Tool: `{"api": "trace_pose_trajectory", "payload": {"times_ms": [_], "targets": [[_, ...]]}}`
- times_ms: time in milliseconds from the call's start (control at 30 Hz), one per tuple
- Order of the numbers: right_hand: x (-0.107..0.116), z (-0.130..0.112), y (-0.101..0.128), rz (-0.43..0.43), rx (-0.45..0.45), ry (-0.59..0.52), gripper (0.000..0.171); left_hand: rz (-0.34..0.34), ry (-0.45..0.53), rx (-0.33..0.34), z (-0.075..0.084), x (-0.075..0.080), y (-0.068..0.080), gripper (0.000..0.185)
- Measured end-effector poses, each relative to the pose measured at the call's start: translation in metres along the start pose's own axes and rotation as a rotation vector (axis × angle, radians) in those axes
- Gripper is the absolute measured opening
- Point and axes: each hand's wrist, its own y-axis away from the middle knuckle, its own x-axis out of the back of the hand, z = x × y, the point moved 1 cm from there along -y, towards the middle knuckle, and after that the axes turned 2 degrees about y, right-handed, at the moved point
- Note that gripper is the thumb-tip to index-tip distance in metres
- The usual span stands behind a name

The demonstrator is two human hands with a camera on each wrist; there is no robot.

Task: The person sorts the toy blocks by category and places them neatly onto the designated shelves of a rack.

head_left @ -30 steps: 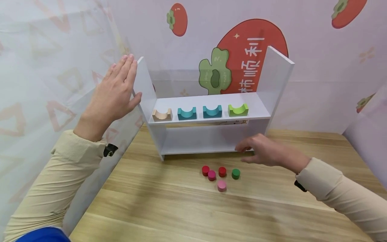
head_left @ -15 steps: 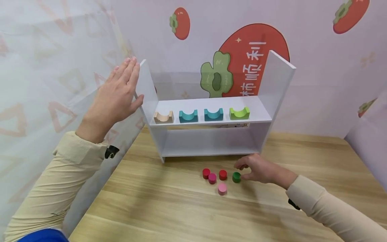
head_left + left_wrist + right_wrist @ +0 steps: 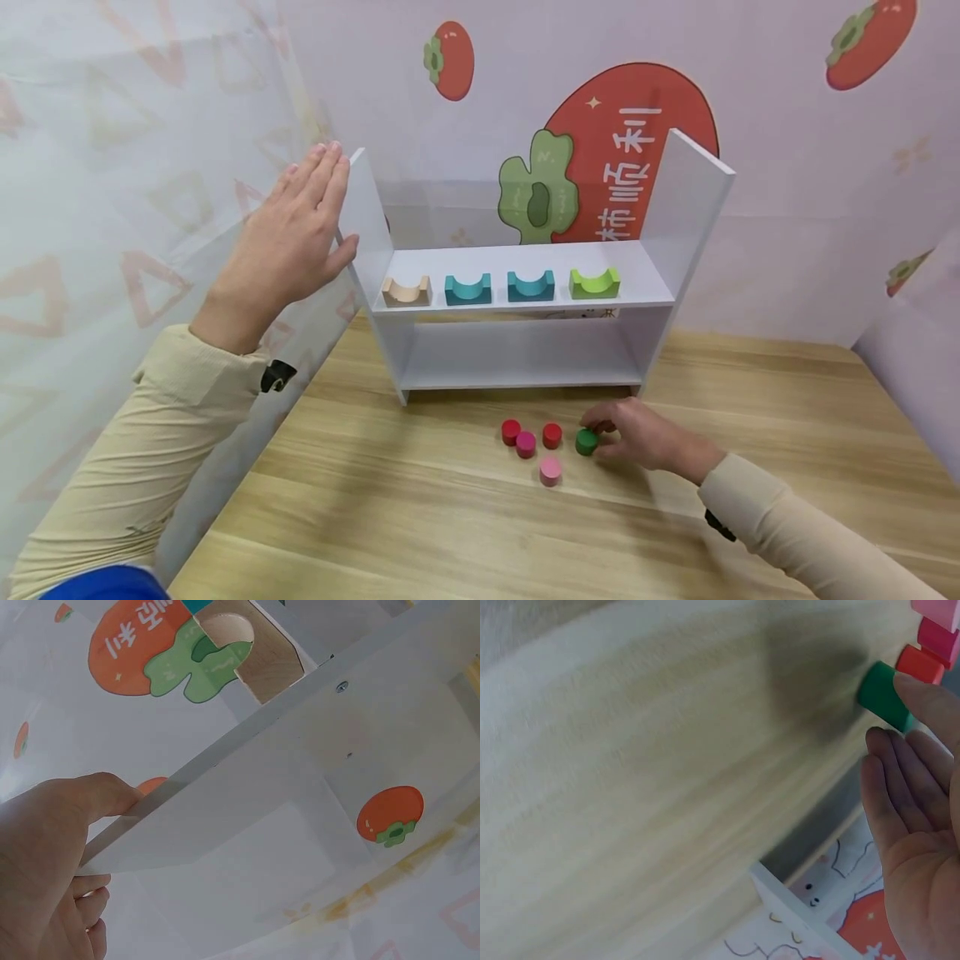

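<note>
Flanking the green cylinder [image 3: 586,441]: red cylinder [image 3: 552,434], white shelf [image 3: 525,379]

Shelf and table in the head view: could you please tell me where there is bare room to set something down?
The lower shelf is bare across its width. The upper shelf has room only behind its four cradle blocks. The table is free in front of the five cylinders and to their left. It is crowded where the right hand meets the green cylinder.

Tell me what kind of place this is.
Probably a staged tabletop play or test corner, not a lived-in room: a wooden table walled in by persimmon-print screens, with a small white shelf of coloured cradle blocks and little cylinders.
</note>
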Motion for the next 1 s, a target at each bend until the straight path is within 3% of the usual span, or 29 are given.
{"api": "trace_pose_trajectory", "payload": {"times_ms": [600, 1000], "targets": [[-0.016, 0.005, 0.0, 0.085, 0.013, 0.07, 0.033, 0.002, 0.013, 0.003, 0.0, 0.0, 0.0, 0.085], [0.0, -0.004, -0.004, 0.097, -0.024, -0.003, 0.034, 0.017, 0.019, -0.004, 0.001, 0.0, 0.0, 0.085]]}}
